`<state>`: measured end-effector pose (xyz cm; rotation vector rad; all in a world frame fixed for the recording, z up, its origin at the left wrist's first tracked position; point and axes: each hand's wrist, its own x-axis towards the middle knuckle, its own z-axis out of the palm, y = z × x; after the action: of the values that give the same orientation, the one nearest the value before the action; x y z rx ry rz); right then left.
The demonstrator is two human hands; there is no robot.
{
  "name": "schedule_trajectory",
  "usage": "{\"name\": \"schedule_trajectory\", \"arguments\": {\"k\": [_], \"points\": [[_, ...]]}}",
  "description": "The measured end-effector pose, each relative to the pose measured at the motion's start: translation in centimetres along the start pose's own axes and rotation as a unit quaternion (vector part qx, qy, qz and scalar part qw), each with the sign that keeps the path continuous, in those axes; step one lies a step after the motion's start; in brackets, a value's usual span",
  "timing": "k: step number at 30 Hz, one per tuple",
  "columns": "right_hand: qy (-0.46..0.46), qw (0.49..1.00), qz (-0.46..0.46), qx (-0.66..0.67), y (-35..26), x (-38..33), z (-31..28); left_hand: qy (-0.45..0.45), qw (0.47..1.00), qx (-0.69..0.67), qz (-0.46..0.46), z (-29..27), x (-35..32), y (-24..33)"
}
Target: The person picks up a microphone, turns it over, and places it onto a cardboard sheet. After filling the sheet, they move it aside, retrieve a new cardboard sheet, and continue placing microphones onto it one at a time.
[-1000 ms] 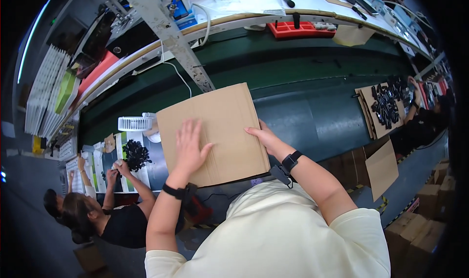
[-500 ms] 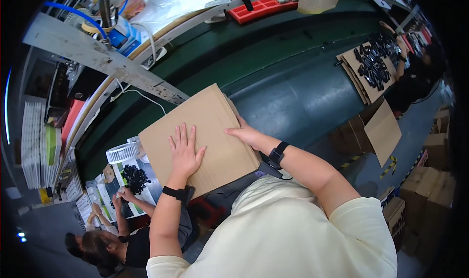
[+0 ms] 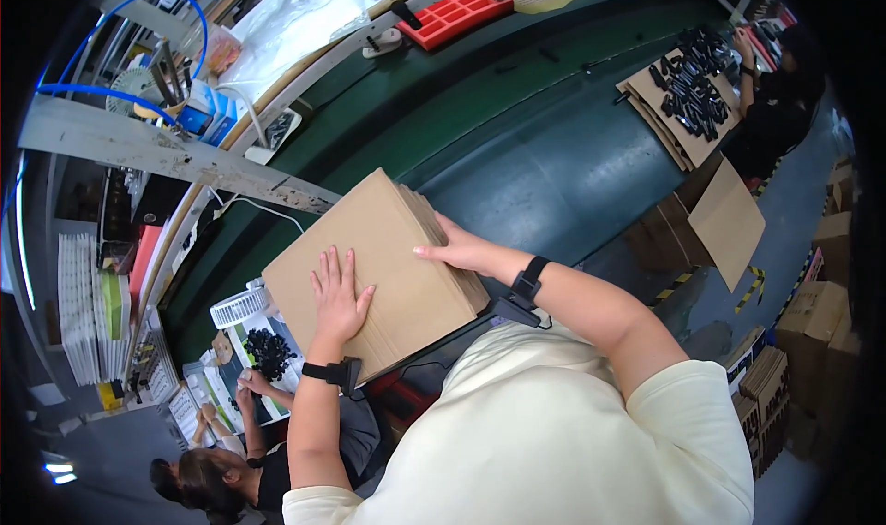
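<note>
- You stand at a long dark-green worktop [image 3: 544, 170], with a raised shelf along its far edge and a red compartment tray [image 3: 452, 17] below that shelf.
- The stack of flat cardboard sheets [image 3: 397, 308] lies at the worktop's near edge, in front of you, its layers showing along the right side.
- Your left hand [image 3: 341, 305] is spread on the top sheet, fingers apart, pointing toward the far edge.
- Your right hand [image 3: 459, 250] has its thumb over the stack's right edge and its fingers down the side; you cannot tell how tightly they close.
- Expect each sheet to be light and fairly stiff, but the whole pile weighty, its layers apt to slide and its corners to crush. Best take hold low on two opposite sides, pressing the layers together.
- Hidden: the stack's underside, its left side and your right fingertips.
- Hard to make out: the black parts [image 3: 697, 82] on cardboard near the worktop's right end, and what the co-worker's hands [image 3: 251, 384] hold at left.
</note>
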<state>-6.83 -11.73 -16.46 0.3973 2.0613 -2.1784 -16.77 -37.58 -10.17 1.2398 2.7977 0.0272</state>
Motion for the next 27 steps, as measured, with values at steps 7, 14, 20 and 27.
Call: {"name": "schedule_trajectory", "arguments": {"k": [7, 14, 20, 27], "points": [[0.036, 0.992, 0.02, -0.117, 0.3, -5.0, -10.7, 0.012, 0.999, -0.044, -0.008, -1.9, -0.3, 0.9], [0.125, 0.962, 0.034, -0.239, 4.4, -7.8, -22.8, 0.054, 0.998, 0.016, -0.04, -4.0, -1.4, 1.8], [0.324, 0.934, 0.148, -0.008, 15.0, -14.8, -35.0, 0.222, 0.901, -0.356, -0.112, -6.4, 4.5, 11.0], [0.578, 0.61, 0.226, 0.492, 28.2, -29.2, -43.7, 0.091, 0.815, -0.557, -0.127, -4.1, 15.6, 27.1]]}}
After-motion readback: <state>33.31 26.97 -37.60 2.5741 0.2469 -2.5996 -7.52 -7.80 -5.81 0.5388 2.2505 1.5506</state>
